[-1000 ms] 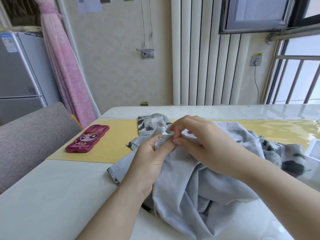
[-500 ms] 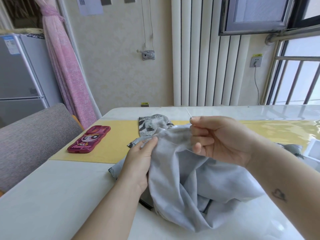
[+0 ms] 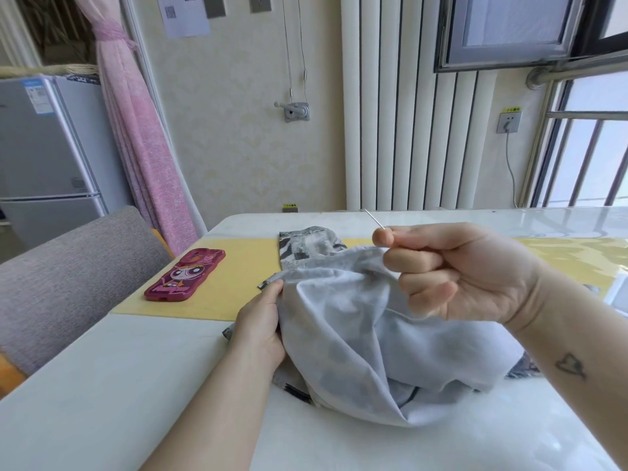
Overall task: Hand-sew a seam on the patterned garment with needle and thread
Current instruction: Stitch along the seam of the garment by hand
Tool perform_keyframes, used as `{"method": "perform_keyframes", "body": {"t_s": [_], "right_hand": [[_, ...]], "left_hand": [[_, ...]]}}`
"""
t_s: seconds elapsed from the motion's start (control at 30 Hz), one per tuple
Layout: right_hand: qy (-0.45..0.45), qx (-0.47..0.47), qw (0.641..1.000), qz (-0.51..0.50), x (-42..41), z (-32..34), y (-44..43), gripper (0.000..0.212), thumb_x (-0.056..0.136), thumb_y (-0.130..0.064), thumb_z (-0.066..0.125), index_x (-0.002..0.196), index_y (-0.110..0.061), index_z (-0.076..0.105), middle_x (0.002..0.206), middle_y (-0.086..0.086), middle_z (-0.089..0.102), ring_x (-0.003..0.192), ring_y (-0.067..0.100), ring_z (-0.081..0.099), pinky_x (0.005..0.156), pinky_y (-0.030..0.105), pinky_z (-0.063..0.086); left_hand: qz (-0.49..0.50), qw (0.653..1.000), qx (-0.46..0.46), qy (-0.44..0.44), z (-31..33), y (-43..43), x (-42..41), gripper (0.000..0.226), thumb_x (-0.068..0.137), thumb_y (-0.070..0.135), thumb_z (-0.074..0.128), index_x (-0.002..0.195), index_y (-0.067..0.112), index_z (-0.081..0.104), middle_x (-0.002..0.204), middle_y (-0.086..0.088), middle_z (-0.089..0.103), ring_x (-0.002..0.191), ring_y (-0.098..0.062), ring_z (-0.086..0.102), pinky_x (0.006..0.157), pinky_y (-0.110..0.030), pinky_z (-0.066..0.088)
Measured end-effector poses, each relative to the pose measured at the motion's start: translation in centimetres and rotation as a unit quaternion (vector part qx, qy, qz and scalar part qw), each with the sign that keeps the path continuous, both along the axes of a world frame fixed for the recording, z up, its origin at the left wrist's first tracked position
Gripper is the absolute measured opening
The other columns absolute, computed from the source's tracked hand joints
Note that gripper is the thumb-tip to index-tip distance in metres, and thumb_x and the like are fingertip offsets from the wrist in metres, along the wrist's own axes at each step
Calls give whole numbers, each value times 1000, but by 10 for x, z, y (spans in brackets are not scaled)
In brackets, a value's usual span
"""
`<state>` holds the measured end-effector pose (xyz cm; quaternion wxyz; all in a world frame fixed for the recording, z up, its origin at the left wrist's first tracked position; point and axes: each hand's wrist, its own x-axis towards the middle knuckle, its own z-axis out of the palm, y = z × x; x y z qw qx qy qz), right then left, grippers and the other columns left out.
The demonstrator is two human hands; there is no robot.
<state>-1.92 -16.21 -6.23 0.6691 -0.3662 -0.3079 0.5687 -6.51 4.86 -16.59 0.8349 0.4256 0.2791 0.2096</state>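
Note:
A grey patterned garment (image 3: 356,334) lies bunched on the white table (image 3: 119,385), its pale inner side up. My left hand (image 3: 263,322) grips a fold at the garment's left edge. Raised above the cloth, my right hand (image 3: 455,270) pinches a thin silver needle (image 3: 374,219) between thumb and forefinger. The needle points up and to the left, clear of the fabric. A fine thread runs from my right fingers down to the cloth; it is barely visible.
A red phone in a cartoon case (image 3: 185,275) lies on the yellow mat (image 3: 234,283) to the left. A grey chair (image 3: 68,266) stands at the table's left side. Beyond are a radiator (image 3: 407,130), a fridge (image 3: 47,158) and a pink curtain (image 3: 142,147).
My right hand left the seam beside my left thumb and rose up and right, drawing the needle out of the cloth. My left hand kept its grip on the fold.

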Motion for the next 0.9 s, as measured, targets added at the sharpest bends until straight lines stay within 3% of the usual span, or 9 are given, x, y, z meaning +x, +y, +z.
{"method": "perform_keyframes", "body": {"t_s": [0.07,0.17,0.27,0.33,0.5,0.57,0.63,0.77,0.9], "right_hand": [[-36,-59,989,-130,-3,0,4,10,88,-9,46,80,-13,51,55,-6,17,41,8,16,45,21,44],[-192,-105,926,-308,-12,-9,14,15,92,-17,51,76,-14,52,52,-5,21,43,10,15,47,22,38],[-391,-117,830,-380,-22,-20,27,16,85,-29,66,76,-16,62,49,-8,35,43,8,31,53,24,38],[-504,-123,756,-399,-27,-24,31,17,81,-33,70,78,-17,65,41,-12,36,39,4,33,47,14,31],[-576,-139,692,-413,-28,-27,31,18,78,-34,71,68,-21,63,37,-11,34,39,6,35,43,16,27],[-569,-135,701,-408,-26,-26,31,20,82,-27,70,66,-20,62,35,-10,33,35,6,35,40,14,26],[-533,-97,736,-407,-24,-26,30,20,85,-21,68,66,-17,61,36,-10,30,32,5,31,39,12,22],[-486,10,771,-412,-24,-26,30,21,83,-24,70,66,-16,61,50,1,30,48,10,24,45,21,20],[-507,0,781,-365,-27,-26,28,19,84,-23,69,69,-14,62,50,-4,28,49,9,23,47,21,20]], "left_hand": [[18,999,44,-27,2,-4,-1,16,90,18,62,95,5,69,93,-14,70,76,-24,65,68,-30,52],[38,985,152,-75,12,-16,-8,14,90,23,64,84,11,67,85,-10,71,77,-23,65,75,-36,51],[33,957,258,-126,24,-31,-18,15,88,28,66,75,24,68,82,-9,71,79,-23,64,79,-43,51],[16,942,298,-151,32,-40,-25,12,83,35,69,73,29,67,85,-15,70,79,-24,64,77,-43,52],[21,928,325,-183,38,-48,-28,13,79,35,65,69,27,65,75,-2,69,72,-14,63,64,-25,50],[29,930,322,-178,37,-47,-26,17,87,25,63,70,24,64,74,0,68,72,-13,62,65,-25,50],[31,937,305,-169,35,-44,-24,22,90,20,61,69,26,66,75,0,70,73,-15,63,67,-28,51],[25,951,268,-149,31,-40,-22,19,91,19,62,73,23,68,80,-4,72,77,-20,66,77,-39,52],[18,953,266,-146,31,-41,-23,16,91,20,62,75,22,67,82,-8,73,77,-22,66,78,-41,52]]}}
